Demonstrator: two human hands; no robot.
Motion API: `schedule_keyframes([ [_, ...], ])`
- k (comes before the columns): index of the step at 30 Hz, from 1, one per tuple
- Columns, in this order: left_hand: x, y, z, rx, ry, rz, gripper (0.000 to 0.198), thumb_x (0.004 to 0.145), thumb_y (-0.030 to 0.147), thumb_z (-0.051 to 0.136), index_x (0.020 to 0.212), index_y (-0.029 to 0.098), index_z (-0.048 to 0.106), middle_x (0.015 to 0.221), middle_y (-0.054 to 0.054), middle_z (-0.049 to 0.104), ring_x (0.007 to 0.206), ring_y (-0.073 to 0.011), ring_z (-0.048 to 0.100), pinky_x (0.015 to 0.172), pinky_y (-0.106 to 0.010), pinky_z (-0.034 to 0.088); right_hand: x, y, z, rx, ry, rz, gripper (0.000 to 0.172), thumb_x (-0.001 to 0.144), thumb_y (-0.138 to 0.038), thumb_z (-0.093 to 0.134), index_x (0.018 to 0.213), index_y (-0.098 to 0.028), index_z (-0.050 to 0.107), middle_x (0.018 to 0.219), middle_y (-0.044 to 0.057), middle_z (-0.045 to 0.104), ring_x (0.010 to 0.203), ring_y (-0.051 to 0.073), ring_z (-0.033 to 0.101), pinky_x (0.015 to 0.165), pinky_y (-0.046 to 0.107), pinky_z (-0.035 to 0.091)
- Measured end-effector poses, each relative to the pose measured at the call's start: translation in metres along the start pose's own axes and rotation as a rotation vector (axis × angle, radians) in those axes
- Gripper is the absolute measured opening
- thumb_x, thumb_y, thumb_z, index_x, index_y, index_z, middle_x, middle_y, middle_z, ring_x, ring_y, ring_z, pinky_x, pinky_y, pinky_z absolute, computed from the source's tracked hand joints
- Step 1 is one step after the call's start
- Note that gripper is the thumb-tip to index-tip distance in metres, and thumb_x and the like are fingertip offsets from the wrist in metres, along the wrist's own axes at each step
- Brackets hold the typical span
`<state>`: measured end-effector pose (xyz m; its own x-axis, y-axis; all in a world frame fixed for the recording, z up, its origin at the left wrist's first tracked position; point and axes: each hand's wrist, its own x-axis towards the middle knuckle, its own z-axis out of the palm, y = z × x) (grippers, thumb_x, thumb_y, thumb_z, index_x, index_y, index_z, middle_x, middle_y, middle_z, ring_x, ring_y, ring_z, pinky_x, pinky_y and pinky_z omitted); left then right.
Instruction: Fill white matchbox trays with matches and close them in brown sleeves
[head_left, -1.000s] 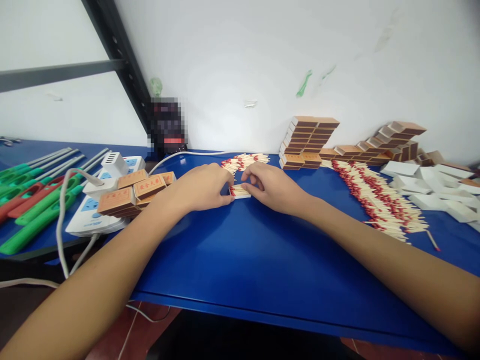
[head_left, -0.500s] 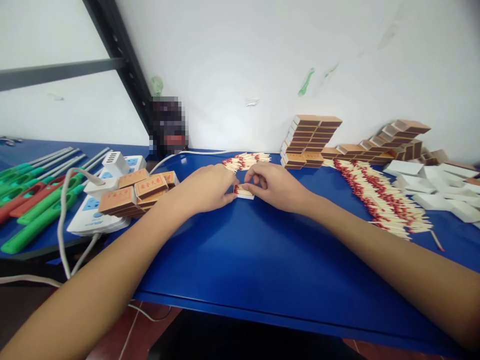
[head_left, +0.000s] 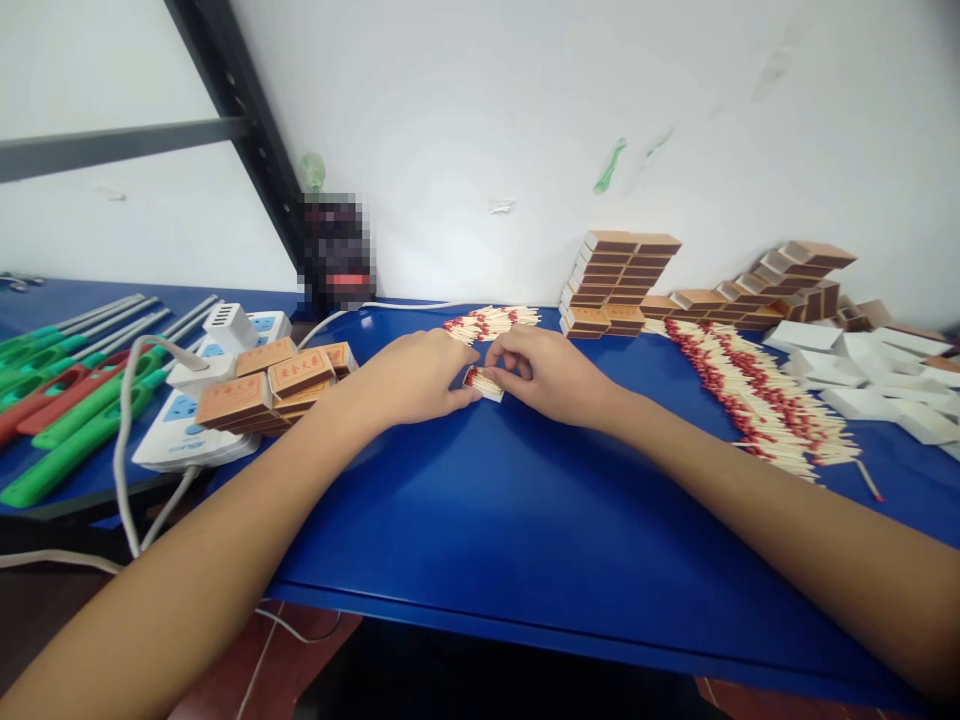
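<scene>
A small white matchbox tray (head_left: 491,393) filled with red-headed matches lies slightly slanted on the blue table between my hands. My left hand (head_left: 424,375) has its thumb and fingers closed on the tray's left end. From the right, my right hand (head_left: 551,375) bends its fingers in, with thumb and forefinger at the tray's right end and upper edge. Exactly where those fingertips press is partly hidden. Just behind the hands sits a pile of loose matches (head_left: 495,322).
Stacked matchboxes (head_left: 622,285) stand against the wall, with more boxes to their right. Rows of loose matches (head_left: 757,400) and white trays (head_left: 862,370) lie at right. At left are closed matchboxes (head_left: 236,400), a power strip (head_left: 169,440) and green and red lighters (head_left: 82,410).
The tray has turned from nearly straight to slanted, its right end nearer me, and shifted slightly left. My right hand has moved slightly left with it.
</scene>
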<state>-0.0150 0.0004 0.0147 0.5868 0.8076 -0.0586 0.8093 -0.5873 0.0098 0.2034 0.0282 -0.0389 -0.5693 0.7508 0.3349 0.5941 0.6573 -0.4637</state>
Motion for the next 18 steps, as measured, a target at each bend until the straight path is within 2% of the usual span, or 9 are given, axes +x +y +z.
schedule_keyframes([
  [5, 0.0015, -0.0015, 0.0069, 0.033, 0.003, 0.014, 0.033, 0.106, 0.044, 0.060, 0.117, 0.017, 0.075, 0.084, -0.008, 0.076, 0.079, -0.0272, 0.072, 0.064, -0.035, 0.037, -0.0014, 0.0016, 0.0026, -0.032, 0.022, -0.004, 0.008, 0.097, -0.024, 0.065, 0.090, -0.021, 0.067, 0.087, 0.003, 0.061, 0.078, 0.018, 0.054, 0.073, 0.032, 0.039],
  [9, 0.0014, -0.0008, 0.0057, 0.002, 0.001, 0.012, 0.033, 0.104, 0.044, 0.065, 0.122, 0.018, 0.075, 0.084, -0.007, 0.076, 0.078, -0.0260, 0.071, 0.065, -0.034, 0.038, -0.0010, 0.0024, 0.0001, -0.021, 0.010, -0.039, 0.008, 0.097, -0.021, 0.063, 0.093, -0.021, 0.070, 0.085, 0.003, 0.060, 0.078, 0.019, 0.054, 0.075, 0.032, 0.039],
  [18, 0.0014, -0.0008, 0.0040, -0.020, -0.010, -0.002, 0.032, 0.103, 0.045, 0.065, 0.119, 0.019, 0.075, 0.088, -0.007, 0.078, 0.078, -0.0254, 0.071, 0.065, -0.034, 0.038, -0.0006, 0.0000, -0.0035, 0.019, -0.017, -0.075, 0.014, 0.097, -0.023, 0.063, 0.093, -0.021, 0.076, 0.083, 0.003, 0.061, 0.077, 0.018, 0.055, 0.074, 0.032, 0.040],
])
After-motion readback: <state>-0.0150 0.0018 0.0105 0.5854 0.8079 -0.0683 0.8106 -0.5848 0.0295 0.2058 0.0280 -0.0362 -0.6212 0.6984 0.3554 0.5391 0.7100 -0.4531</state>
